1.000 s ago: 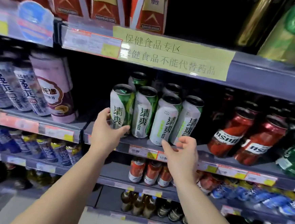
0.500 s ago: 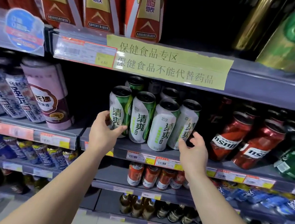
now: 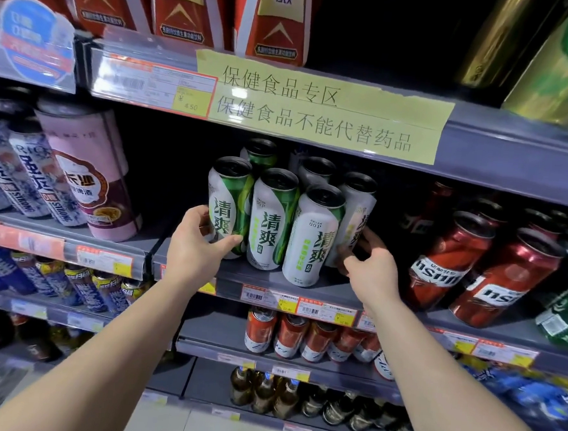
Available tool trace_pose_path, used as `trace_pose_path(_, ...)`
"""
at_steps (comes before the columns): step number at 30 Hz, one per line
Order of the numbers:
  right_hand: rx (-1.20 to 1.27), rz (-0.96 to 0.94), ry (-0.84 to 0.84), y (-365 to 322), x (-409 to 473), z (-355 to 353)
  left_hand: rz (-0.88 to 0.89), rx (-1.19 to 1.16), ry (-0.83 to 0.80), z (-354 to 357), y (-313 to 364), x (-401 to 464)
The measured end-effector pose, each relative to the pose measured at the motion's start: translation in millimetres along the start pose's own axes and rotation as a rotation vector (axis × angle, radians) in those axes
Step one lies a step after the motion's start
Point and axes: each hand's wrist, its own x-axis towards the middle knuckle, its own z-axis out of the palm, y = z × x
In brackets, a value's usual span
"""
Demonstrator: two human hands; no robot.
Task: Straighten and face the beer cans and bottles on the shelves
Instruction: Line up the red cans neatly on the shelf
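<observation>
On the far left of the middle shelf [image 3: 332,280] stand blue-and-white cans [image 3: 23,181] and a pink can [image 3: 85,172], all leaning left. Just right of them, the left hand [image 3: 193,245] wraps its fingers and thumb around the base of the leftmost green-and-white can [image 3: 227,204], with the thumb across the front of the label. Three more green-and-white cans make up the front row: the second can [image 3: 270,217] touching the first, the third can [image 3: 311,234] set forward at about 5 o'clock from it, and the fourth can [image 3: 355,217] set back at 2 o'clock from the third. The right hand [image 3: 371,259] curls its fingers around the lower part of that fourth can from the right side. Further cans of the same kind stand behind the row. A yellow paper sign [image 3: 321,109] hangs on the shelf edge above, at 12 o'clock from the group. At 3 o'clock, well apart from the right hand, red cans [image 3: 476,261] lean to the right.
</observation>
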Motion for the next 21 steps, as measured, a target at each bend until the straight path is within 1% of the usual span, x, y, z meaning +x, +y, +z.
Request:
trace_pose_path(6,0.094,0.025,-0.054,0.2,10.7,12.1,0.024,0.010,-0.027,-4.2,0.9,-0.7)
trace_pose_path(13,0.043,0.026,-0.139,-3.8,7.2,15.6,0.035,0.004,-0.046,-4.3,-2.1,0.5)
trace_pose_path(17,0.000,0.020,-0.244,-5.5,4.2,10.3,0.037,-0.005,-0.047,-4.6,-1.0,-0.3)
trace_pose_path(21,0.097,0.025,-0.418,-12.1,-9.3,-7.1,0.043,0.003,-0.051,-6.2,-2.4,0.5)
